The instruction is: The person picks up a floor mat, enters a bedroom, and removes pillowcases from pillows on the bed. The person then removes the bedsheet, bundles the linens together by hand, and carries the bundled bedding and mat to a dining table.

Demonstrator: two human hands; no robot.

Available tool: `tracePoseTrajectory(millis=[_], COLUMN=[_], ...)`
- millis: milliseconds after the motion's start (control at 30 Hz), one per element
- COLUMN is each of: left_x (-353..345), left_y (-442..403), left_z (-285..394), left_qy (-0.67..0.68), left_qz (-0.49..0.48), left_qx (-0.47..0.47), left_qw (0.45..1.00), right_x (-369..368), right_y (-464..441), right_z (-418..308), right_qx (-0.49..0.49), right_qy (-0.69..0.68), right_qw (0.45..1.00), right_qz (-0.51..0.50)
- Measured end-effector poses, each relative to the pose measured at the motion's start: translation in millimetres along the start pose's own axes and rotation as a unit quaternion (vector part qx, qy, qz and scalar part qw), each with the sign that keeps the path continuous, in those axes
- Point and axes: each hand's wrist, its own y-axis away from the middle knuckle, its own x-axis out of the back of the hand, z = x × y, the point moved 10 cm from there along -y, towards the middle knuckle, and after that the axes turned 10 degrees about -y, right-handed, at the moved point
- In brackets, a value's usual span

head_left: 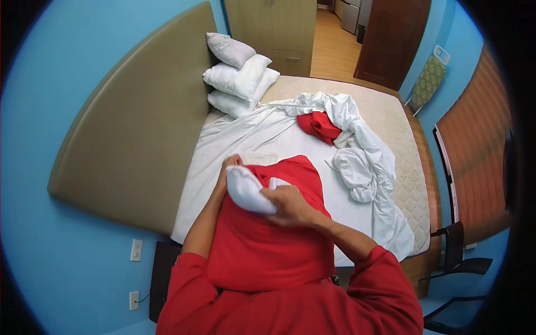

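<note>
A large, puffed-out red pillowcase (pixel 273 245) rests against my front, over the near edge of the bed. White padded fabric (pixel 245 187), which looks like the end of a pillow, sticks out at its upper part. My right hand (pixel 287 205) is closed on this white end, thumb on top. At the upper left edge of the red cloth is my left hand (pixel 233 162), its fingers bent in at the cloth. The white end partly covers that hand, so its exact hold is hidden.
On the bed, a white sheet (pixel 268 131) lies partly bunched on the mattress (pixel 385 109). A crumpled red cloth (pixel 319 127) sits among its folds. Several white pillows (pixel 237 78) are stacked by the headboard (pixel 139 123). A dark chair (pixel 460 259) stands at right.
</note>
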Motion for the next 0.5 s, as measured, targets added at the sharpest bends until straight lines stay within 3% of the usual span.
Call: tracePoseTrajectory(millis=[33, 100, 167, 233, 300, 333, 367, 433, 500], left_x=[-25, -34, 1, 58, 44, 35, 28, 23, -8], left_y=[10, 34, 35, 21, 25, 35, 33, 28, 52], left_z=[-3, 48, 124, 220, 262, 272, 271, 315, 338], left_qy=[-0.047, 0.134, 0.111, 0.314, 0.226, 0.260, 0.183, 0.206, -0.024], left_qz=[-0.088, -0.233, -0.313, -0.332, -0.452, -0.561, -0.593, -0.562, -0.570], left_qx=[0.005, -0.057, -0.123, -0.126, -0.167, -0.128, -0.099, -0.161, -0.236], left_qw=[0.995, 0.961, 0.935, 0.881, 0.847, 0.776, 0.777, 0.785, 0.787], right_x=[-4, 4, 29, 41, 54, 54, 54, 56, 50], right_y=[11, 21, 23, 18, 28, 33, 38, 45, 55], right_z=[-10, -16, -18, 0, -31, -36, -39, -44, -52], right_qx=[0.027, 0.055, 0.073, 0.013, 0.120, 0.117, 0.121, 0.128, 0.133], right_qy=[-0.013, -0.016, -0.080, -0.139, -0.132, -0.124, -0.110, -0.081, -0.026], right_qw=[1.000, 0.998, 0.994, 0.990, 0.984, 0.985, 0.987, 0.988, 0.991], right_qz=[-0.009, -0.013, 0.005, -0.008, 0.009, -0.007, -0.004, 0.008, 0.003])
